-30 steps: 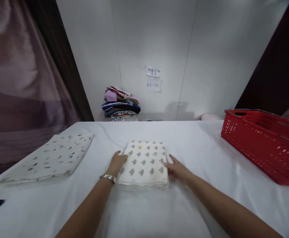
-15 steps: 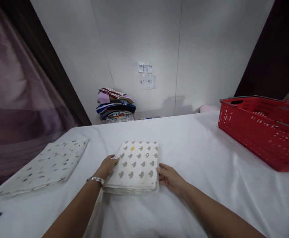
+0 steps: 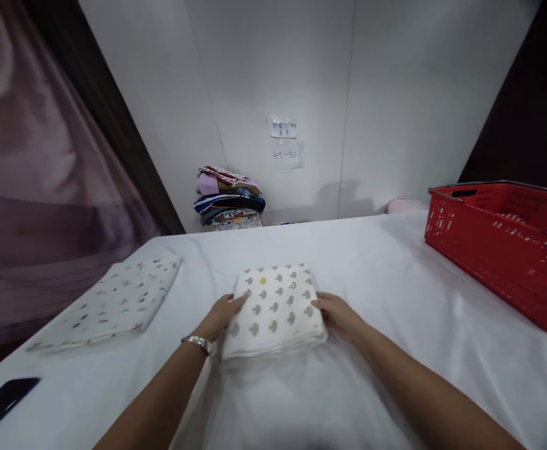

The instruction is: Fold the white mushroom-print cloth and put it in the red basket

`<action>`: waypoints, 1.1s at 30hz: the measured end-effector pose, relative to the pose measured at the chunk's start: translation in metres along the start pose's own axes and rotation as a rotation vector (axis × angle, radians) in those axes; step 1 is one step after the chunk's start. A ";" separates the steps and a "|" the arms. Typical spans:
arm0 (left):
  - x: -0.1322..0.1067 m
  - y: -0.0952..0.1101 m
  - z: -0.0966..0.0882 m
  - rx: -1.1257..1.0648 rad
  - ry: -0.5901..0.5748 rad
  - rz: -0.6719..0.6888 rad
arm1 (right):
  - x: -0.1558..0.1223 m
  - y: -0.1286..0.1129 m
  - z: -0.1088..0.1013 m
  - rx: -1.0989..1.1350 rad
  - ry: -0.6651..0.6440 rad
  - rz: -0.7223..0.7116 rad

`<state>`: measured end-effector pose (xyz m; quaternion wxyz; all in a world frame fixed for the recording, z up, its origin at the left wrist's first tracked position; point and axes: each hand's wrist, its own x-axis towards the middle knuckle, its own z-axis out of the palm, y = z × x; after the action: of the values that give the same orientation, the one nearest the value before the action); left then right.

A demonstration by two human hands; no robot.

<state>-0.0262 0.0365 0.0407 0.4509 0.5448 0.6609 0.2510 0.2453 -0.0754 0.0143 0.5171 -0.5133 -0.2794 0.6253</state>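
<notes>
A folded white cloth [image 3: 273, 306] printed with grey mushrooms and one yellow one is held between my hands at the middle of the table. My left hand [image 3: 224, 315] grips its left edge, thumb on top and fingers hidden beneath. On the opposite edge, my right hand [image 3: 339, 314] has its thumb over the top and the other fingers at the side and under it. The cloth tilts slightly, its right side higher. To the left, a second folded white cloth [image 3: 114, 303] with small dark leaf-like prints lies flat.
A red plastic basket [image 3: 498, 250] with metal handles stands at the right. A dark phone-like slab [image 3: 4, 406] lies at the near left. Beyond the far edge of the white-covered table [image 3: 371, 262] is a pile of folded clothes [image 3: 230, 199]. Paper signs [image 3: 286, 144] hang on the wall.
The mushroom-print cloth was flat on the table; now its right side is raised and turned a little. My right hand has closed on its edge. The view has shifted slightly left.
</notes>
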 end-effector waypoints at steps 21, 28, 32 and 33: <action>-0.002 -0.045 0.032 0.024 0.063 0.128 | 0.008 -0.037 0.019 -1.133 0.066 -0.685; -0.006 -0.046 0.034 0.008 0.058 0.134 | 0.066 -0.010 0.035 -1.501 -0.014 -0.568; -0.012 -0.041 0.033 0.055 0.063 0.139 | 0.076 -0.006 0.025 -1.550 -0.046 -0.540; -0.013 -0.041 0.033 0.048 0.058 0.131 | 0.076 -0.008 0.023 -1.525 -0.061 -0.531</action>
<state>-0.0176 0.0081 -0.0041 0.4011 0.5901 0.6424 0.2796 0.2312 0.0021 0.0020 0.1482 -0.6240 -0.7557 0.1327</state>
